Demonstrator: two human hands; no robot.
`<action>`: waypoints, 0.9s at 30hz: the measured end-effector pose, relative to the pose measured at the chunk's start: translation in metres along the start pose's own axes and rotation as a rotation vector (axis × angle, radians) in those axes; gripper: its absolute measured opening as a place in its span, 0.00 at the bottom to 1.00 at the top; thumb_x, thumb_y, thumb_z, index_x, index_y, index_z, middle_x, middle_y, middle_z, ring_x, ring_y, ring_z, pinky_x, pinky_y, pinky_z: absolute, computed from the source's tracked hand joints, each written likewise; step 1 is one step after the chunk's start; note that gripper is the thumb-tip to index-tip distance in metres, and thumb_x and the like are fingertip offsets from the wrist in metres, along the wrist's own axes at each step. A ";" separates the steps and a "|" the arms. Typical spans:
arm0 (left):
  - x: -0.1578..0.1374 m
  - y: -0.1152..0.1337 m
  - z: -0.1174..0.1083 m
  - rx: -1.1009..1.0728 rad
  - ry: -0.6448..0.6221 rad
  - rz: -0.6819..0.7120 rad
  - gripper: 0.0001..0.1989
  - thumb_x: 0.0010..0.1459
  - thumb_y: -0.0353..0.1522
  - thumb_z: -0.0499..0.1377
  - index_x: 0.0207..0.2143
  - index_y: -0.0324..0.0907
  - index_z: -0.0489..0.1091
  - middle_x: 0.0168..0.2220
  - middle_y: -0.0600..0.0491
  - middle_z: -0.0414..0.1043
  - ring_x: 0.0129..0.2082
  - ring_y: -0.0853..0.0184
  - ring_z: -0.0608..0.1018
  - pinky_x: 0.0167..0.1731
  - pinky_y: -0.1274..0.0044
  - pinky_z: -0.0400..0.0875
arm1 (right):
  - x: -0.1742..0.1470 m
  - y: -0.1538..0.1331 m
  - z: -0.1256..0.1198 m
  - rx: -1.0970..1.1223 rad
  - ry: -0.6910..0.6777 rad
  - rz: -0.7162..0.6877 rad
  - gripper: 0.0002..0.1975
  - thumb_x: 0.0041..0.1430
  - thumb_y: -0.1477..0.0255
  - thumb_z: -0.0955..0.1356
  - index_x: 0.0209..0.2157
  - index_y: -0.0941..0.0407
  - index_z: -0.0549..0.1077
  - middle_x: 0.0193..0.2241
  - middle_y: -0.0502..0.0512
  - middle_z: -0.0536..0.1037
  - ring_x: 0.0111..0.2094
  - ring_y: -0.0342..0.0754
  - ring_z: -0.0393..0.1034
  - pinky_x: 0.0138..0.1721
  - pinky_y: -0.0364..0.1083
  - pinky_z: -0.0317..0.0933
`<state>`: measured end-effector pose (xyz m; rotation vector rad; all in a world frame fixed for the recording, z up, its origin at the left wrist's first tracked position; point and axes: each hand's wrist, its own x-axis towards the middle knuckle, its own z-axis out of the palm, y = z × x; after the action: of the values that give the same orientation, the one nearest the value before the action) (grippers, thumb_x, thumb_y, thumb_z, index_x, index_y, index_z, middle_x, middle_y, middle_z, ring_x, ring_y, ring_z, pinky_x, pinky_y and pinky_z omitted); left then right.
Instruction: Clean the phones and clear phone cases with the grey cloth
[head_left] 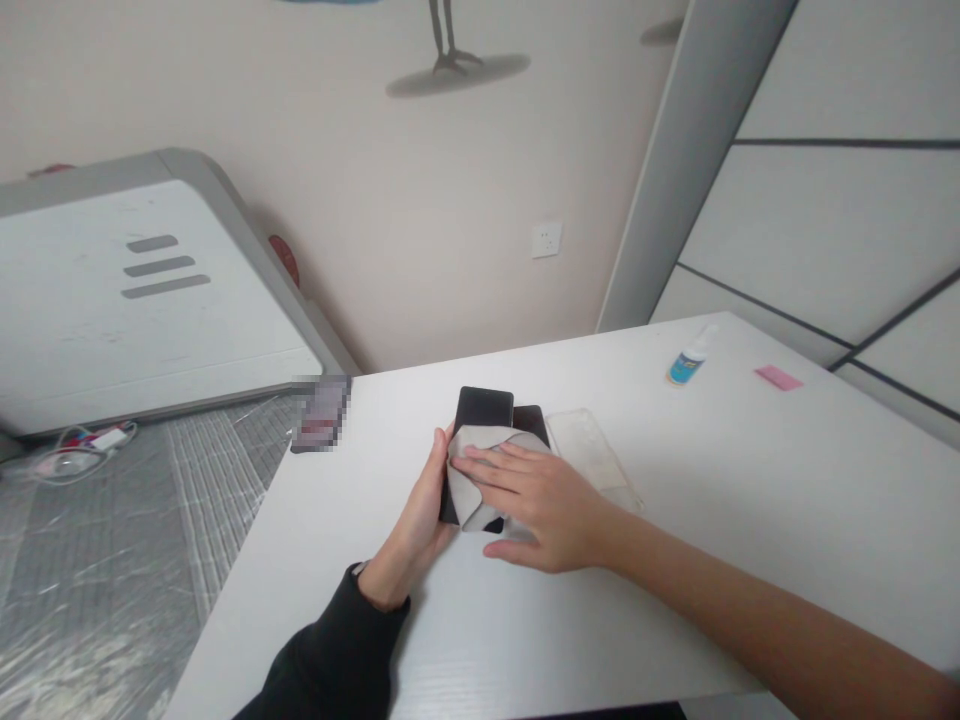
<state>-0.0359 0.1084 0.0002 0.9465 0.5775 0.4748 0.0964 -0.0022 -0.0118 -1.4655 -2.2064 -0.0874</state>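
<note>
My left hand (420, 505) is closed around the left side of a dark smartphone (484, 407) and holds it above the white table. A light grey cloth (469, 490) lies over the middle of the phone, one corner hanging down across it. On top of the cloth rests my right hand (536, 495), flat, with fingers stretched and the thumb apart. Partly hidden behind the cloth is another dark flat object (531, 418). A clear phone case (589, 450) lies on the table just right of my right hand.
On the white table (465, 640) a small spray bottle with a blue label (684, 367) stands at the back right, near a pink packet (778, 377). A pixelated flat object (322, 415) lies at the left edge. A wall and a white cabinet (825, 220) stand behind.
</note>
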 end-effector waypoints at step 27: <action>-0.010 -0.014 0.004 0.210 -0.027 0.053 0.31 0.63 0.55 0.54 0.55 0.42 0.74 0.59 0.45 0.74 0.70 0.56 0.61 0.67 0.60 0.59 | 0.002 0.011 0.002 -0.189 0.128 0.273 0.43 0.65 0.43 0.58 0.58 0.69 0.69 0.69 0.79 0.56 0.71 0.67 0.47 0.65 0.68 0.53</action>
<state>-0.0390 0.0931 -0.0077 1.1690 0.5866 0.4542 0.1045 0.0042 -0.0151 -1.7976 -1.9210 -0.2964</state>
